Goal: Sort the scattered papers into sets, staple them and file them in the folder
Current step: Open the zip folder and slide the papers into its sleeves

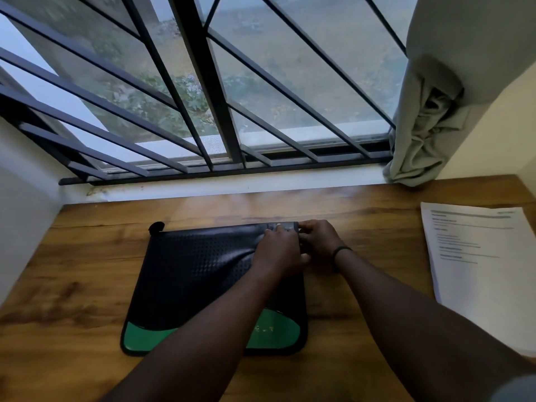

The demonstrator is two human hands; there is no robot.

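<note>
Now we see the folder [197, 274] flat mid-worktop [72, 285] | our left hand [278, 253] presses its far right corner, fingers curled | our right hand [317, 237] pinches that corner's edge | papers [478, 271] lie well right, by the curtain [426, 126].

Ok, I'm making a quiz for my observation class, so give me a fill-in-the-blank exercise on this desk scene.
1. Both hands work at the far ____ corner of the folder.
2. The folder's near corners are coloured ____.
3. The printed papers lie to the ____ of the folder.
4. The right hand has a dark band round its ____.

Missing words: right; green; right; wrist
</note>
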